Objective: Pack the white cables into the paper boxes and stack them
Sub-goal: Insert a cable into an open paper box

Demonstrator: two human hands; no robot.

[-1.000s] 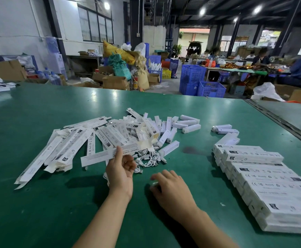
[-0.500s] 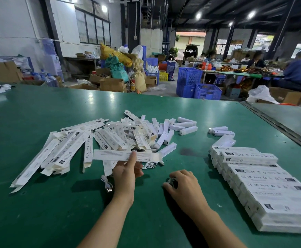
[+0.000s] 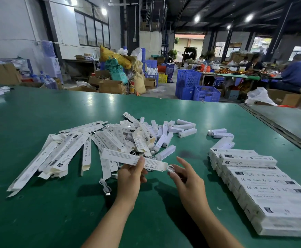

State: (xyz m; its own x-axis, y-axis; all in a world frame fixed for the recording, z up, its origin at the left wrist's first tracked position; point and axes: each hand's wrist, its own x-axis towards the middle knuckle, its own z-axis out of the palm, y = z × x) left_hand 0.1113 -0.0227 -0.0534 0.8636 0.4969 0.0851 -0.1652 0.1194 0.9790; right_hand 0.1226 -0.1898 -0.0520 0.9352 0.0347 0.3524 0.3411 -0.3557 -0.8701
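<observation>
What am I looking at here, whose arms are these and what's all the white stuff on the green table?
There is no machine: these are a person's two bare hands, filmed by one wide-angle camera worn on the head, looking forward and down. The left hand holds a long paper box above the green table. The right hand pinches a coiled white cable at one end of that box, probably to slide it in. To the left lie flat empty boxes. In the middle is a heap of more boxes and short white bars, with a loose cable nearer the person. To the right, closed boxes sit stacked.
</observation>
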